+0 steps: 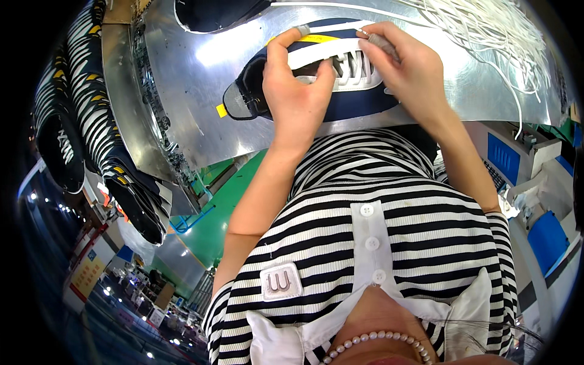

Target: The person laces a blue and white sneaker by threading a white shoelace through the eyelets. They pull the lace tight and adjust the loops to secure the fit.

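A navy shoe (359, 104) with a white lacing strip, a yellow stripe and a grey heel lies sideways on the metal table, its toe to the right. My left hand (295, 91) is closed on the shoe's upper edge, thumb at the opening and index finger on the far side. White shoelace (350, 68) crosses the front eyelets. At the far edge of the eyelets, my right hand (420, 73) pinches thumb and index finger together on what looks like the lace's end. Both index fingers carry a greyish wrap. My hands hide part of the shoe.
A loose pile of white laces (486, 27) covers the table's far right, with one strand hanging over the near edge. Another dark shoe (216, 13) sits at the far edge. Stacked navy shoe pieces (94, 79) stand left of the metal table (207, 79).
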{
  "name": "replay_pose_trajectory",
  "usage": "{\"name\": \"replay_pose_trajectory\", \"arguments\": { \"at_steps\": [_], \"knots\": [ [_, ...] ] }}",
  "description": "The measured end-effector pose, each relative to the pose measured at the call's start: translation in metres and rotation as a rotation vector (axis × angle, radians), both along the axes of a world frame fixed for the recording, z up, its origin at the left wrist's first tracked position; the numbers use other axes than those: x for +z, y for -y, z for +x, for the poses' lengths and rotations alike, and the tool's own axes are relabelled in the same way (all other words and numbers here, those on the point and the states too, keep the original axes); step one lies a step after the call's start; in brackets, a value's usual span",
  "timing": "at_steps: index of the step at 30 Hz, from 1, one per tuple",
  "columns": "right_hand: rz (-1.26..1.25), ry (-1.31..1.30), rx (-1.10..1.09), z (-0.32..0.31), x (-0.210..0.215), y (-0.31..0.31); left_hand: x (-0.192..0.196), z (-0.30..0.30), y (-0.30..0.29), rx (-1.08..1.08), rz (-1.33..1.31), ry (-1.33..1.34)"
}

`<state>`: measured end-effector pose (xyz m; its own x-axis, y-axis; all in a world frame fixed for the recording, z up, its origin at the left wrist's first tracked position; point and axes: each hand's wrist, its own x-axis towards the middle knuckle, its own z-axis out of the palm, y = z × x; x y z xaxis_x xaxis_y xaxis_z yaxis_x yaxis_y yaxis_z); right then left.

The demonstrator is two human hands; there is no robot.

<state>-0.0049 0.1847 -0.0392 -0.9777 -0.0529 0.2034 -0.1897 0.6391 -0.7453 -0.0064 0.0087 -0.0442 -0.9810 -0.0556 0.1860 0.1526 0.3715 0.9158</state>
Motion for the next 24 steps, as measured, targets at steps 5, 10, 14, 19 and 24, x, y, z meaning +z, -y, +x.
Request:
{"name": "replay_pose_trajectory", "arguments": {
  "at_steps": [5,10,14,19,24],
  "knots": [
    [-0.2,0.102,-0.109,-0.001,-0.002,0.008,0.015,0.0,0.002,-0.066,0.283,0.23],
    [-0.352,-0.157,0.104,-0.002,-0.008,0.003,0.026,-0.002,0.022,-0.252,0.225,0.379],
    [-0.236,-0.181,0.125,-0.006,-0.015,0.006,0.019,0.001,0.013,-0.116,0.029,0.184],
    [-0.311,-0.168,0.035,-0.009,-0.021,0.015,0.008,0.005,0.002,0.062,-0.005,-0.038],
    [-0.32,-0.066,0.077,-0.002,-0.007,0.015,0.005,0.001,0.004,0.011,0.164,0.097]
  ]
}}
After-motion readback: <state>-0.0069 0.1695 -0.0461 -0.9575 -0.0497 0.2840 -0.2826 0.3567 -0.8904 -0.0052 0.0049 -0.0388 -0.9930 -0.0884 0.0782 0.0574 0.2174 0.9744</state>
